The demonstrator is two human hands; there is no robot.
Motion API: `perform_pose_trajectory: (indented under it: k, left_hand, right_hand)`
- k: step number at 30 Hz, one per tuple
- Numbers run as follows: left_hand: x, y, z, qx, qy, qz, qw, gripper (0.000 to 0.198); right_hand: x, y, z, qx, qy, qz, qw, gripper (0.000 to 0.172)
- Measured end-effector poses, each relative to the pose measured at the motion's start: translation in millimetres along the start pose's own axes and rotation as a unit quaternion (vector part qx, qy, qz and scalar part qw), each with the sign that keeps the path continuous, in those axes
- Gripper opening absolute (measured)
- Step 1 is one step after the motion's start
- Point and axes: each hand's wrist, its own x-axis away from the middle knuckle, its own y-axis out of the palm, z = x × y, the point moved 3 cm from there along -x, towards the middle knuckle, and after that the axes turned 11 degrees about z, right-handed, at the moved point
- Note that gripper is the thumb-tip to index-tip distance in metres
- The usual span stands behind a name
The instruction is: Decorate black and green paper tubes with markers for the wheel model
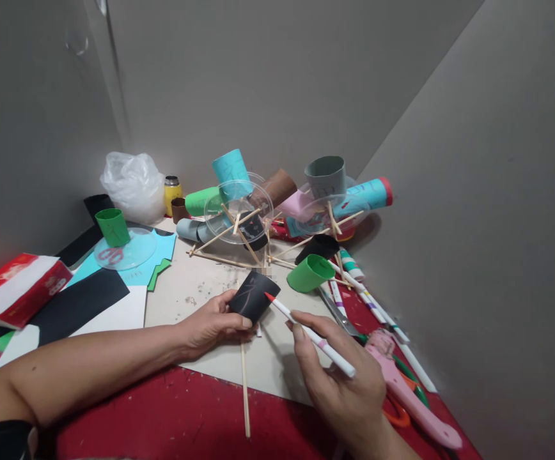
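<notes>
My left hand (220,326) holds a black paper tube (254,297) by its lower edge, the thumb on the near side. Faint reddish lines show on the tube's face. Between the thumb and fingers of my right hand (337,364) is a white felt-tip pen (313,337) with a red tip, which meets or nearly meets the tube's right side. A green paper tube (310,273) lies just beyond the pen, beside another black tube (318,246). Under my left hand, a thin wooden stick (245,390) runs toward the near edge.
Behind my hands stand stick frames with clear plastic discs (239,211) bearing coloured paper tubes. At left are a red tissue pack (18,287), paper sheets (83,300) and a plastic bag (132,185). A pink glue gun (419,402), scissors (396,412) and several markers (416,365) lie right, along the wall.
</notes>
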Motion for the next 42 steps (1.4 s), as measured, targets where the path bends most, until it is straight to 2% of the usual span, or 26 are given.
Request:
perform_pose_trajectory:
  k: [14,23,33,42]
  left_hand:
    - [-1.5,-1.1,0.6,0.009,-0.008,-0.025,1.000,0.062]
    - [-0.6,-0.4,-0.1,-0.005,-0.008,-0.032,0.999,0.062]
    - [-2.0,-2.0,-0.7,0.024,-0.021,-0.025,0.999,0.061]
    - [-1.6,-2.5,-0.9,0.008,-0.016,-0.043,0.999,0.056]
  right_hand:
    - [1.1,-3.1,2.3,0.030,-0.008,0.020,0.999,0.018]
    - [0.2,0.4,-4.6,-0.011,-0.035,-0.017,0.999,0.029]
    - [0.4,-2.0,2.0,0.074,-0.072,0.005,0.995,0.019]
    - [3.0,-0.7,-1.4,0.038,-0.076,-0.021,0.996,0.024]
